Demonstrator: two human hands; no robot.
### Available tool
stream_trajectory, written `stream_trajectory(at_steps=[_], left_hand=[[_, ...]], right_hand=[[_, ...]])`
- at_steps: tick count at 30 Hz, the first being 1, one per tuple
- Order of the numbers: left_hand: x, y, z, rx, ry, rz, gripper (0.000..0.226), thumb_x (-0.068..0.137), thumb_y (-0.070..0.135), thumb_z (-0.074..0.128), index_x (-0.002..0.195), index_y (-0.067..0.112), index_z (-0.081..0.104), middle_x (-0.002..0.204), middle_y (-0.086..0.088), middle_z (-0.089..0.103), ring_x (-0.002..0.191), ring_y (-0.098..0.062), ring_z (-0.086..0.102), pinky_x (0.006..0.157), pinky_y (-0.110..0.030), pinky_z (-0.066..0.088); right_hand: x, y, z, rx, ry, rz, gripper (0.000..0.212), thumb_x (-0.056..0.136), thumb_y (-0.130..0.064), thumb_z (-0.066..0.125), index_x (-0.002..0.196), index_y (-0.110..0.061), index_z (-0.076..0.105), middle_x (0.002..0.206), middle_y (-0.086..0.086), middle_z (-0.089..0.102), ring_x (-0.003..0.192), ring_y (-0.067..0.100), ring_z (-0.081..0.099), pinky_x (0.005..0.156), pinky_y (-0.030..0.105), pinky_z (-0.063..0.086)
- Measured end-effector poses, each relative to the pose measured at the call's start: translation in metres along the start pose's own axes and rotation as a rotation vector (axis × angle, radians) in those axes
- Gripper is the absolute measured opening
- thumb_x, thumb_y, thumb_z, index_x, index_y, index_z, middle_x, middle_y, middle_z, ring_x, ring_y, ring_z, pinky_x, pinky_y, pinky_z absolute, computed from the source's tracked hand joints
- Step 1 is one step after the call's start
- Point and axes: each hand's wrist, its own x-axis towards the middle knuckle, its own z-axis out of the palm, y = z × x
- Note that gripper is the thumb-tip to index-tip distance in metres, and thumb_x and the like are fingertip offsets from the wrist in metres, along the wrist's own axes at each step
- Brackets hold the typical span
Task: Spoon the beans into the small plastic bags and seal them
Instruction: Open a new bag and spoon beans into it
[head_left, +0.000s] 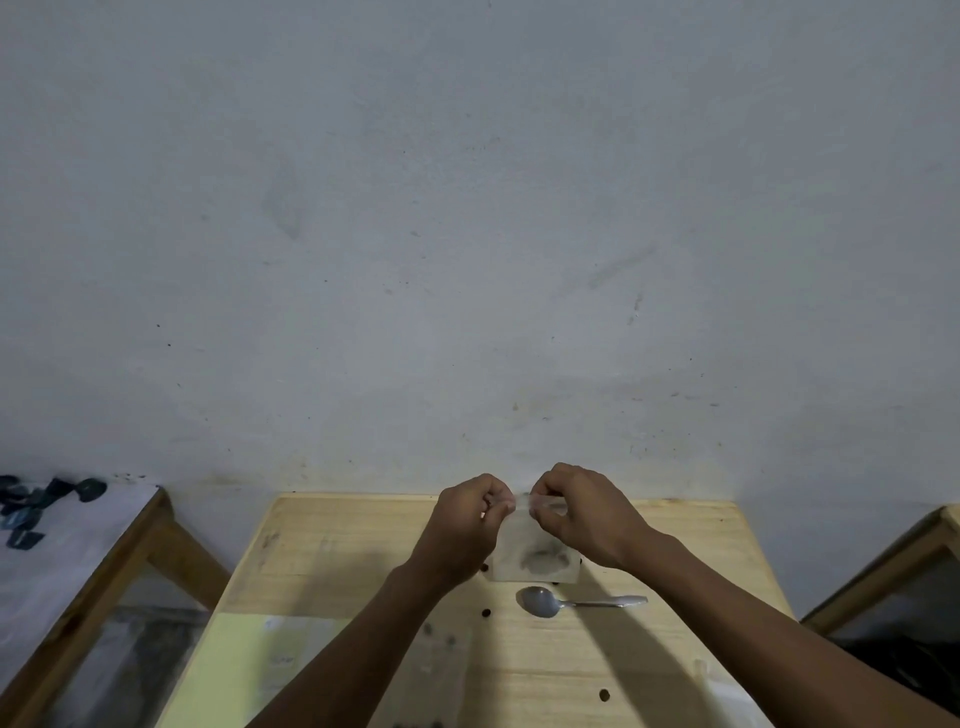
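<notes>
No text, label, brand, number or sign is showing legibly anywhere in the view. A pale yellow-green sheet (244, 670) is lying at the lower left of the frame on the tabletop (363, 540), and it is carrying a few faint grey marks that may be print, but they are appearing too blurred and small to read.

Both bare arms reach up from the bottom of the frame toward the middle. The left hand (470, 512) and right hand (576, 512) are close together, fingers curled and pinched tight.
</notes>
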Motion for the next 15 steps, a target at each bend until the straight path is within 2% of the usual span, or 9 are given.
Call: stream_trajectory(at_steps=[3, 9, 15], left_hand=[[0.000, 0.001, -0.004, 0.043, -0.030, 0.027, 0.012, 0.090, 0.013, 0.062, 0.081, 0.021, 0.064, 0.071, 0.014, 0.061, 0.070, 0.001, 0.055, 0.062, -0.008, 0.039], [0.001, 0.001, -0.004, 0.129, -0.007, 0.082, 0.010, 0.094, 0.014, 0.057, 0.086, 0.013, 0.063, 0.078, 0.007, 0.061, 0.073, -0.006, 0.054, 0.065, -0.016, 0.040], [0.000, 0.002, -0.005, 0.188, 0.003, 0.115, 0.015, 0.094, 0.014, 0.055, 0.082, 0.023, 0.054, 0.075, 0.015, 0.053, 0.071, -0.003, 0.051, 0.063, -0.013, 0.034]], right_hand=[[0.000, -0.001, -0.001, 0.011, -0.001, -0.007, 0.013, 0.089, -0.034, 0.058, 0.095, -0.025, 0.065, 0.095, -0.010, 0.061, 0.090, 0.013, 0.056, 0.078, 0.029, 0.042], [0.001, -0.008, -0.002, -0.048, 0.023, -0.053, 0.011, 0.089, -0.034, 0.055, 0.095, -0.027, 0.061, 0.095, -0.011, 0.060, 0.091, 0.013, 0.056, 0.085, 0.034, 0.043], [0.001, -0.011, -0.002, -0.034, 0.022, -0.054, 0.012, 0.090, -0.035, 0.054, 0.095, -0.028, 0.062, 0.096, -0.011, 0.061, 0.090, 0.012, 0.057, 0.086, 0.035, 0.044]])
